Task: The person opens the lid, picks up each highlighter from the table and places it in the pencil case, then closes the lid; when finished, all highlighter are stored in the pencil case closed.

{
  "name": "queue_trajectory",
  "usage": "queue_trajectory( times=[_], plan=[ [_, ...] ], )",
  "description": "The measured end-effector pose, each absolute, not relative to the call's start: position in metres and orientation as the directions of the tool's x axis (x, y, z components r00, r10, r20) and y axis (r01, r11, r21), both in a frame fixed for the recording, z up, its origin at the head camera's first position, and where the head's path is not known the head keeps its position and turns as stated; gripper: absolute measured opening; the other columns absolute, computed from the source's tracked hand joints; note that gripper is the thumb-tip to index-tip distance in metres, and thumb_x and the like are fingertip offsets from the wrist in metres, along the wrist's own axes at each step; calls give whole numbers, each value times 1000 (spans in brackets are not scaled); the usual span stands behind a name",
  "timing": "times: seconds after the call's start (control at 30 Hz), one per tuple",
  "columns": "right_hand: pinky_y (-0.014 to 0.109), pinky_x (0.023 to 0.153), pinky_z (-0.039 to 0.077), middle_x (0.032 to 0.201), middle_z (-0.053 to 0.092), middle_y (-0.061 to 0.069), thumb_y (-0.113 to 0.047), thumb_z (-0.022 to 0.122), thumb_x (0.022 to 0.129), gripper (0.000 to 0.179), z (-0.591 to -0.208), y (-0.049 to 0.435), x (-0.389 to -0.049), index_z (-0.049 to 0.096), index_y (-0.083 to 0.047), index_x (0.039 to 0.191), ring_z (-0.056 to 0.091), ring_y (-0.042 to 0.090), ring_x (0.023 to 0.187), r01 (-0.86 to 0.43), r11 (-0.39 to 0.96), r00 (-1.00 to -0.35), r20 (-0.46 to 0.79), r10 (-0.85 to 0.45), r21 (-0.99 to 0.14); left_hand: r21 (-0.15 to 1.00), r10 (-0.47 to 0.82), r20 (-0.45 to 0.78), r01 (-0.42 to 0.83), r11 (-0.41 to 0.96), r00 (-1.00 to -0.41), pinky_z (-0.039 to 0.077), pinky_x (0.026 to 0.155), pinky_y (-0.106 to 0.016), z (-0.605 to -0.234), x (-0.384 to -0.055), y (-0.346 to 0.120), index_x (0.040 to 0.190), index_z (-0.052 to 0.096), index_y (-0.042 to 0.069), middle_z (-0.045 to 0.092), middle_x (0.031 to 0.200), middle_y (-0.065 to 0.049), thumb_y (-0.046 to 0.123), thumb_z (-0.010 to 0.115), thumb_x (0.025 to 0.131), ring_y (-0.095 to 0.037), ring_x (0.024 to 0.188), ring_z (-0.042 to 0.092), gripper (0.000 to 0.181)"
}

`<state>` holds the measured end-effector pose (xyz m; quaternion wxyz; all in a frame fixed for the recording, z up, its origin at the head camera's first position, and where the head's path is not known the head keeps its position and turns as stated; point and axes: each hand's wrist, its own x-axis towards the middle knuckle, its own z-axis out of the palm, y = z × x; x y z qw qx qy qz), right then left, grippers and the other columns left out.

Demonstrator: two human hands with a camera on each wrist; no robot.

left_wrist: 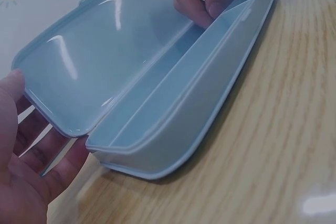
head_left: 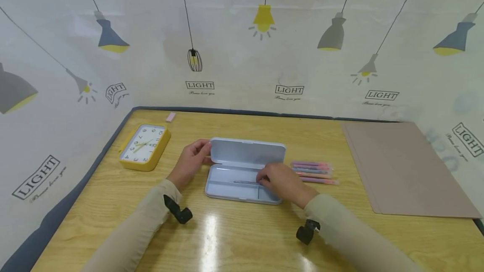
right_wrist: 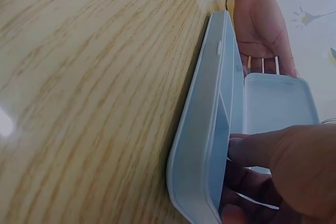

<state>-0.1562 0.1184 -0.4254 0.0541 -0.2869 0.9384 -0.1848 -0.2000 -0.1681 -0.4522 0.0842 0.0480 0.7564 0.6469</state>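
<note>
A pale blue pencil case (head_left: 230, 188) lies with its lid (head_left: 247, 153) raised, its tray split by thin dividers. At the lid's left end, my left hand (head_left: 192, 158) holds the edge, thumb at the front corner and fingers behind it, as the left wrist view shows. My right hand (head_left: 281, 179) reaches into the tray's right part with curled fingers and thumb. A thin dark stick (head_left: 243, 182) runs left from its fingertips along the divider; its other end is hidden by the hand. In the right wrist view, the fingers (right_wrist: 257, 145) dip behind the front wall.
Several pastel pens (head_left: 314, 171) lie right of the case. A yellow clock (head_left: 145, 146) sits at the left, a small pink eraser (head_left: 171, 116) behind it. A large pinkish-grey board (head_left: 408, 167) lies at the right. A printed curtain (head_left: 234, 53) borders the table's back and sides.
</note>
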Motion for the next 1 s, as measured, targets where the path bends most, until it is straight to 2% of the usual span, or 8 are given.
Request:
queue_trajectory(
  times=[0.17, 0.33, 0.47, 0.6, 0.77, 1.0],
  plan=[
    [32, 75, 55, 88, 71, -3, -14, 70, 92, 7, -422, 122, -157, 76, -14, 94, 61, 10, 80, -482, 771, -844, -18, -537, -416, 987, 177, -57, -29, 160, -983, 59, 90, -36, -452, -199, -168, 126, 58, 5, 60, 128, -15, 39, 49, 103, -24, 107, 66, 42],
    [25, 68, 51, 87, 67, -5, -15, 67, 94, 9, -406, 135, -157, 74, -13, 100, 56, 7, 77, -410, 755, -858, -64, -510, -512, 988, 170, -56, -30, 151, -984, 60, 89, -37, -452, -198, -168, 124, 59, 6, 61, 126, -14, 40, 50, 103, -24, 106, 65, 41],
    [26, 68, 53, 87, 68, -4, -15, 67, 94, 11, -387, 157, -158, 73, -11, 102, 58, 7, 78, -415, 708, -859, -10, -512, -572, 989, 172, -55, -30, 146, -984, 59, 90, -38, -453, -198, -167, 125, 58, 5, 60, 126, -14, 42, 50, 102, -24, 108, 65, 44],
    [30, 73, 54, 91, 71, -2, -18, 65, 96, 12, -374, 185, -163, 72, -13, 104, 61, 9, 80, -385, 707, -889, 32, -457, -593, 988, 164, -56, -32, 149, -985, 59, 90, -37, -452, -198, -167, 124, 59, 7, 61, 126, -13, 44, 50, 101, -24, 109, 64, 44],
    [35, 81, 53, 100, 71, -1, -27, 63, 98, 17, -373, 226, -178, 70, -17, 109, 63, 14, 90, -295, 752, -930, -3, -367, -589, 990, 164, -56, -33, 138, -985, 59, 89, -36, -452, -199, -167, 124, 59, 6, 61, 126, -13, 42, 50, 102, -23, 107, 64, 43],
    [40, 87, 53, 112, 69, 9, -28, 62, 99, 29, -392, 272, -200, 66, -7, 118, 62, 23, 103, -204, 743, -938, -89, -334, -638, 992, 164, -55, -35, 123, -985, 60, 89, -37, -454, -199, -166, 124, 59, 4, 61, 124, -15, 40, 50, 102, -21, 103, 66, 43]
  ],
)
